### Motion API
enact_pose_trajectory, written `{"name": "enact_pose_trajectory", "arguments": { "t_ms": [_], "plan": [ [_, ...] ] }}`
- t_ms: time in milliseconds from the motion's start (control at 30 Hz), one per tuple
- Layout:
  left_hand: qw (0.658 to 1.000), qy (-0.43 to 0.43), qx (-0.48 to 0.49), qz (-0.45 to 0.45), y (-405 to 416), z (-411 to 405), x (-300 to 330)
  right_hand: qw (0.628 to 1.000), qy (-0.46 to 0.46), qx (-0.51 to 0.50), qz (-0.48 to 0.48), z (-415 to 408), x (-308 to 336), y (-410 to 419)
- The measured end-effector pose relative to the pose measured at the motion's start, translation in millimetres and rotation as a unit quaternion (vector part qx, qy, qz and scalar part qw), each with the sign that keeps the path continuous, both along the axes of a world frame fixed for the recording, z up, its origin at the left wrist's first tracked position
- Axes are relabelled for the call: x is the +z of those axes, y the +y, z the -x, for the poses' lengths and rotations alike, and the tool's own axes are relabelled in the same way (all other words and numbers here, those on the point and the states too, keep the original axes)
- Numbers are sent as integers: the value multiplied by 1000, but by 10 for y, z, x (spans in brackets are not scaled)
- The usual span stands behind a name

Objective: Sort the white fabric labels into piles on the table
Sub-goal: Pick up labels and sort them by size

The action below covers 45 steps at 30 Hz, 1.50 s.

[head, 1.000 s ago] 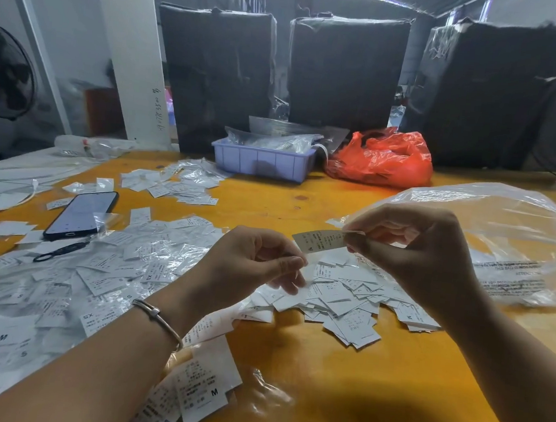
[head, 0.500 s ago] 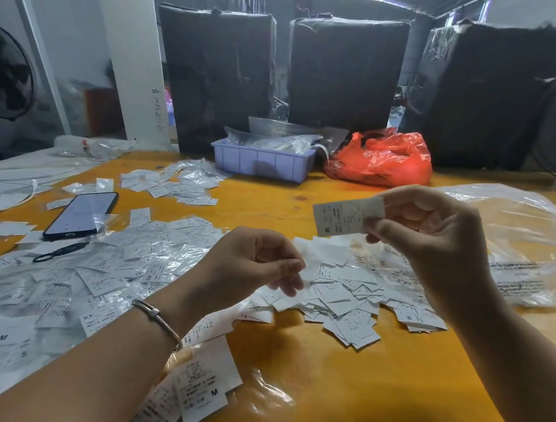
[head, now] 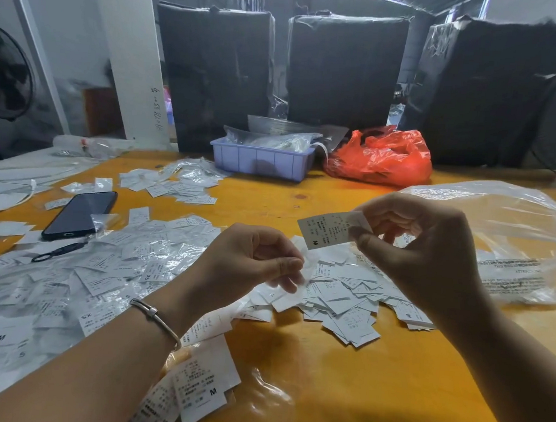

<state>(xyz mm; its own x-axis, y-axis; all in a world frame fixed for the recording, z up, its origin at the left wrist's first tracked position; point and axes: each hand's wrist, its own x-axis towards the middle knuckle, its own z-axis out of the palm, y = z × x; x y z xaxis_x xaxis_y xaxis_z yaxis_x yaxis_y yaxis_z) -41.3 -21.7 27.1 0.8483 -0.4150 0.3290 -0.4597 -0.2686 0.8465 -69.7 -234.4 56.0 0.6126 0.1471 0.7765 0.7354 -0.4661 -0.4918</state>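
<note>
My right hand (head: 432, 256) pinches one white fabric label (head: 326, 229) printed with an M and holds it up above the table. My left hand (head: 249, 262) hovers lower and to the left, fingers curled, thumb and forefinger pinched on what looks like a thin clear wrapper (head: 302, 271). Under both hands lies a pile of bare labels (head: 346, 293). A wide spread of labels in shiny wrappers (head: 65, 277) covers the left of the table. A small stack of M labels (head: 203, 384) sits near my left forearm. A further pile (head: 172, 182) lies at the back.
A black phone (head: 80, 213) and a small black snipper (head: 57, 251) lie on the left. A large clear plastic bag (head: 516, 249) fills the right side. A lilac tray (head: 260, 161) and a red bag (head: 380, 155) stand at the back of the yellow table (head: 389, 386).
My right hand drew the label away from my left hand, up and to the right, then tilted it so the M faces me. My left hand stayed in place.
</note>
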Motion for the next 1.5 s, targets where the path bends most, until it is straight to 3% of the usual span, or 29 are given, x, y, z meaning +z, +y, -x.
{"name": "enact_pose_trajectory", "arguments": {
  "t_ms": [733, 867, 1033, 1267, 1500],
  "plan": [
    [999, 14, -19, -26, 11, -4, -20, 990, -8, -25, 140, -52, -9, -25],
    [999, 17, -23, -28, 10, -6, -26, 994, 29, -34, 100, -92, -44, -22],
    [999, 16, -25, -22, 14, -8, -23, 989, 114, 78, 44, -76, -47, -11],
    [999, 24, -42, -15, -2, -3, -30, 975, 185, 118, 30, -85, -70, -7],
    [999, 17, -31, -22, -9, -15, -38, 993, 116, 34, 8, -80, -142, 65]
  ]
}}
